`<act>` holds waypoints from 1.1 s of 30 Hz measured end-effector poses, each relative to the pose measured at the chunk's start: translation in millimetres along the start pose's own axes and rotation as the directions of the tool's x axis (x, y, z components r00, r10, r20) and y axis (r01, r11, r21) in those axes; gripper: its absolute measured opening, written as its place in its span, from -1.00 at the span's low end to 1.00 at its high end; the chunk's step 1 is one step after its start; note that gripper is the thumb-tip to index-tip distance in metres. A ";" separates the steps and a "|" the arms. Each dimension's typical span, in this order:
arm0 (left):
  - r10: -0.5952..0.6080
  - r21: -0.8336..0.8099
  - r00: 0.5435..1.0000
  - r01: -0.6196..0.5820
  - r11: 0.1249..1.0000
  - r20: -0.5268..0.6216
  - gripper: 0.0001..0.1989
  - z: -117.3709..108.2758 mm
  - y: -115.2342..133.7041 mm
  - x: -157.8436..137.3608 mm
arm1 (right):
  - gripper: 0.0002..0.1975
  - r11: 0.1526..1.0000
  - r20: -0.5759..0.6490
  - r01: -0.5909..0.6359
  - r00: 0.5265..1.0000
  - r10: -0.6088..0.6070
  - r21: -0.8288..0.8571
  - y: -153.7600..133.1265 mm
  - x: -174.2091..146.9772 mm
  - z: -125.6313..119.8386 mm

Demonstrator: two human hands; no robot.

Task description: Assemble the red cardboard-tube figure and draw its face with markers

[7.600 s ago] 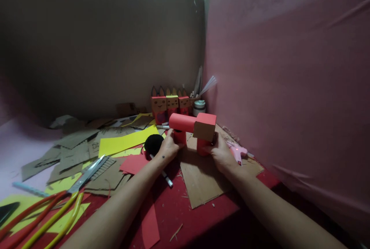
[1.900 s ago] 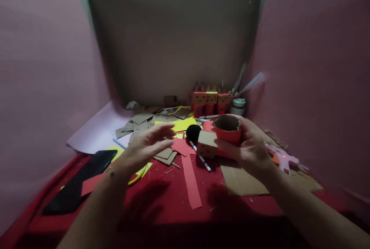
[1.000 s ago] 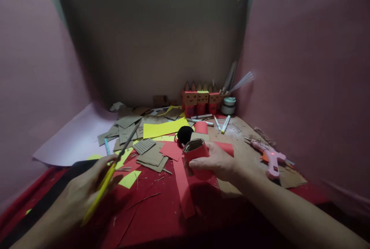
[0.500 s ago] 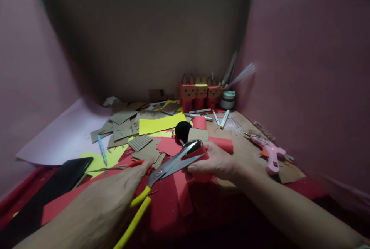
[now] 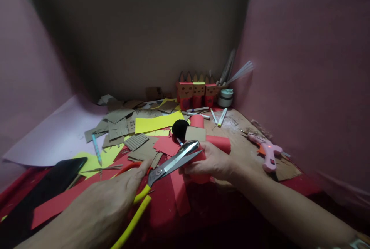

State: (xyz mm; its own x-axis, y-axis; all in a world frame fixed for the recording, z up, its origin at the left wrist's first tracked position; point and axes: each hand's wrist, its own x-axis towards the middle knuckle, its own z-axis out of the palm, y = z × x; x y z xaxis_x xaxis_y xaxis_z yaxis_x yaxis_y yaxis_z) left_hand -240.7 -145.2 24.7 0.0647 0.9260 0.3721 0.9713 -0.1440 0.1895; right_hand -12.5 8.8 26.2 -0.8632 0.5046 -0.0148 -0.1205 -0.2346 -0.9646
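Observation:
My left hand (image 5: 118, 191) is closed on scissors (image 5: 166, 167) with orange and yellow handles. Their blades are slightly apart and point up to the right, over the fingers of my right hand (image 5: 212, 162). That hand is wrapped around a red paper piece (image 5: 199, 177), curved like a tube and partly hidden by the fingers and blades. Whether the blades touch the paper I cannot tell. Just beyond are a small cardboard-topped piece (image 5: 195, 133), a red paper roll (image 5: 221, 144) and a black ball of yarn (image 5: 180, 128).
Cardboard scraps (image 5: 118, 125) and a yellow paper strip (image 5: 158, 121) lie across the left and middle. A pink glue gun (image 5: 268, 150) with a red light rests at right. Red box figures (image 5: 186, 96) stand at the back beside a jar (image 5: 225, 98). A black flat object (image 5: 54, 187) is at left.
The scissor blades have come slightly closer together near my right hand. The whole view has shifted a little, so the table things appear farther left.

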 end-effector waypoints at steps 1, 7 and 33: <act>0.012 0.047 1.000 -0.012 0.999 0.008 -0.45 1.1 -0.4 -1.5 | -0.70 1.000 -0.010 0.005 1.000 -0.005 0.003 0.0 -0.2 0.2; 0.100 0.118 0.995 -0.102 0.988 0.027 -0.40 4.7 -5.1 -3.7 | -0.76 1.000 -0.033 -0.022 0.999 0.022 0.009 -0.8 -0.5 1.9; -0.004 0.310 0.985 -0.050 0.949 0.173 -0.41 14.3 3.9 -27.9 | -0.72 0.987 -0.116 0.144 0.982 -0.151 -0.072 0.5 -1.3 9.4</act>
State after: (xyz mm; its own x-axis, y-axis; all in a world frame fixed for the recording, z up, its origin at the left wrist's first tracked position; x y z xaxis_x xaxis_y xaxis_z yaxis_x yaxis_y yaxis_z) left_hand -235.4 -166.6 2.0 0.0993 0.9729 0.2087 0.9898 -0.0751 -0.1207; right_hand -16.0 0.2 28.3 -0.7721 0.6275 0.1008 -0.2075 -0.0989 -0.9732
